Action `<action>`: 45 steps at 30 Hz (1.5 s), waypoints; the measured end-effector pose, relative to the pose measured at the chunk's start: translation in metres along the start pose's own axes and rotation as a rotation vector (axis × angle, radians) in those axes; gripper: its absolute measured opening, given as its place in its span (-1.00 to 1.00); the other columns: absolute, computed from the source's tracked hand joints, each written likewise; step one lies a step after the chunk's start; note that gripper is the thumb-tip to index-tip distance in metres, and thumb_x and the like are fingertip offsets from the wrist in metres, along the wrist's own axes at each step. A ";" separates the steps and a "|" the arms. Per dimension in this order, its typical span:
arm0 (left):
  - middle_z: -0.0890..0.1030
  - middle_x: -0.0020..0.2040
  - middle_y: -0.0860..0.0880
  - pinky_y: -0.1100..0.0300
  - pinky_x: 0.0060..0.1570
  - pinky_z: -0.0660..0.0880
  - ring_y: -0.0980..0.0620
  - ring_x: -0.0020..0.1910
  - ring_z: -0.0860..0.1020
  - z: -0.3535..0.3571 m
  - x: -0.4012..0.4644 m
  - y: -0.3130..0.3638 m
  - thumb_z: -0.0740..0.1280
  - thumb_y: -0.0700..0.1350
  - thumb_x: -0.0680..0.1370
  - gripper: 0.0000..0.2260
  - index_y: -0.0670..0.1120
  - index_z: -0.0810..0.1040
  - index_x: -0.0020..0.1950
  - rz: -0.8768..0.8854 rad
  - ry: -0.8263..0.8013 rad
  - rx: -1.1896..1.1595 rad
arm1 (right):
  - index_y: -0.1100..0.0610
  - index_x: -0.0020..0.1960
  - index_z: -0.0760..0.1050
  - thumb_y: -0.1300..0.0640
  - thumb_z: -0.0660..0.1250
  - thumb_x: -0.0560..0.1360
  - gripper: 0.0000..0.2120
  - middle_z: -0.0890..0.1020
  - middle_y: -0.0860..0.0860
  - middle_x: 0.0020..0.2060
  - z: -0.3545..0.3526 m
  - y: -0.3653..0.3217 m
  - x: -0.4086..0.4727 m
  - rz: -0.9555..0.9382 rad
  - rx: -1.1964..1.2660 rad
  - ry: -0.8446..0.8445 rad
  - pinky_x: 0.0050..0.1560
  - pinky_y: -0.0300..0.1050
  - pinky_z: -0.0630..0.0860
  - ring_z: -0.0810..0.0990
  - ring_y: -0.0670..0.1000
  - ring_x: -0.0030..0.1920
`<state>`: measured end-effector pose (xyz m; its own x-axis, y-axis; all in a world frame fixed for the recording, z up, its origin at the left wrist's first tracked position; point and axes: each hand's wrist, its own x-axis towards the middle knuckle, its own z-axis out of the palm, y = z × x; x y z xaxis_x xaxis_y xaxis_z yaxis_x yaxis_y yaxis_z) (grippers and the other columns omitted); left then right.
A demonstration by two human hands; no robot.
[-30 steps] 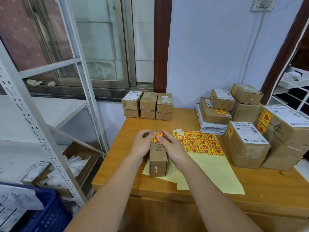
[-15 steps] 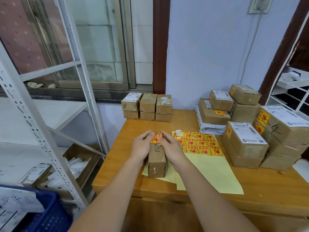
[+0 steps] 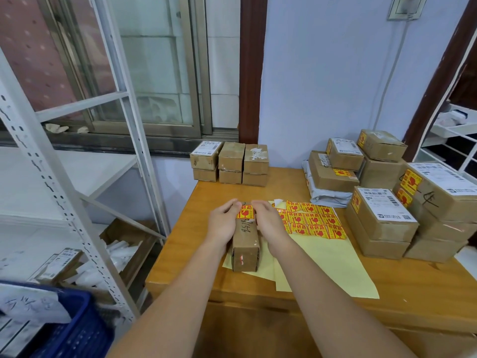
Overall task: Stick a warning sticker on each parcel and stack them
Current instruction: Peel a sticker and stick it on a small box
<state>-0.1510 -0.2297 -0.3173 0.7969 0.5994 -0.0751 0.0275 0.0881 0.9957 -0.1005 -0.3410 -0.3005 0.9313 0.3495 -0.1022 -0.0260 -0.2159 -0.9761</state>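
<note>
A long brown parcel (image 3: 245,242) lies on yellow backing paper at the middle of the wooden table (image 3: 387,288). A yellow and red warning sticker (image 3: 245,211) sits on the parcel's far end. My left hand (image 3: 223,224) grips the parcel's left side, fingertips at the sticker's left edge. My right hand (image 3: 268,223) holds the right side, fingers curled over the sticker's right edge. A sheet of warning stickers (image 3: 313,220) lies just right of my hands.
Several stickered parcels (image 3: 382,215) are stacked at the table's right. Plain parcels (image 3: 230,162) stand in a row at the back left. A white metal shelf rack (image 3: 59,192) and a blue crate (image 3: 64,329) flank the table's left.
Both hands stay on the parcel's far end with the sticker between them; my fingers have closed in slightly around the sticker's edges. The parcel has not moved.
</note>
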 end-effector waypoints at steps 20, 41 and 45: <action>0.63 0.28 0.04 -0.04 0.29 0.55 0.04 0.23 0.60 0.001 -0.001 -0.003 0.39 0.02 0.64 -0.74 0.04 0.64 0.32 0.014 0.031 -0.016 | 0.02 0.18 0.51 -0.02 0.26 0.66 -0.83 0.55 -0.10 0.06 0.010 0.007 0.011 -0.036 0.061 0.053 0.12 0.04 0.57 0.56 -0.04 0.05; 0.64 0.19 0.06 0.10 0.10 0.62 0.06 0.15 0.62 0.003 -0.007 -0.001 0.38 0.00 0.65 -0.75 0.05 0.64 0.32 0.006 0.047 -0.031 | -0.01 0.30 0.52 0.01 0.42 0.58 -0.69 0.61 -0.05 0.21 -0.008 0.011 0.003 0.042 0.228 -0.155 0.15 0.08 0.63 0.64 0.05 0.17; 0.64 0.22 0.05 -0.02 0.18 0.62 0.03 0.16 0.63 0.003 -0.007 -0.002 0.38 0.02 0.64 -0.76 0.08 0.64 0.30 -0.005 0.042 -0.032 | 0.02 0.40 0.46 0.09 0.40 0.59 -0.61 0.58 -0.17 0.14 -0.014 0.011 -0.002 0.050 0.256 -0.196 -0.01 -0.10 0.63 0.65 -0.03 0.13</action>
<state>-0.1547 -0.2361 -0.3184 0.7707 0.6318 -0.0832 0.0120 0.1162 0.9932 -0.0974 -0.3563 -0.3085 0.8397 0.5184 -0.1618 -0.1834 -0.0099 -0.9830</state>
